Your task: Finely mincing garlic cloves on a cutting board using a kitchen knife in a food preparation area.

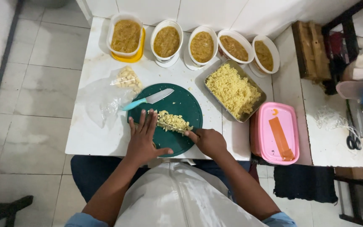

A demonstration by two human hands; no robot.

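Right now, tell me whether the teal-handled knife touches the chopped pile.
Apart. The head view shows bare green board between the teal-handled knife and the chopped pile.

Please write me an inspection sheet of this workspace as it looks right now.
Surface: white table, with a dark green round cutting board near the front edge.
Job's things: pale chopped pieces heaped on the board; a knife under the right hand, mostly hidden.
Clutter: a second knife with a teal handle, a clear bag of peeled cloves, a metal tray of minced bits, five tubs of brownish paste, a pink lidded box.
Grippers: left hand flat on the board; right hand closed on the knife.
Cables: nothing seen.
Surroundings: tiled floor, scissors on the side counter.
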